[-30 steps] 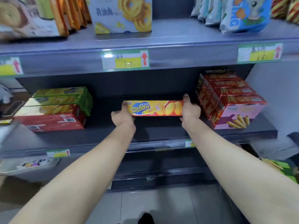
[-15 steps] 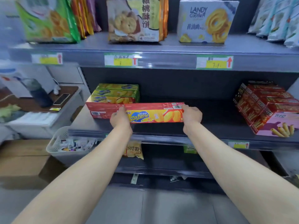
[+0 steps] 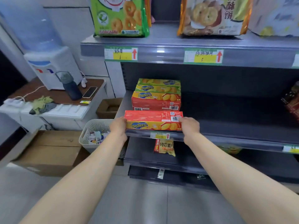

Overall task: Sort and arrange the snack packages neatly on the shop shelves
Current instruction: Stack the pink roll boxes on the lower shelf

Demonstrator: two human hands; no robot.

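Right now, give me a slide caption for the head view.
Both hands, left and right, hold a red box at the middle shelf front, before stacked boxes.

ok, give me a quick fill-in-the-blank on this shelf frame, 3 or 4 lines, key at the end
1. The red Zecheese box is gripped at its two ends by ____ hands: left hand, right hand.
2. It sits at the front edge of the middle shelf, in front of a ____ of Zecheese boxes.
3. The top boxes of that stack are ____.
4. Left of the shelving, a white basket holds small ____.

Missing words: both; stack; green; packets
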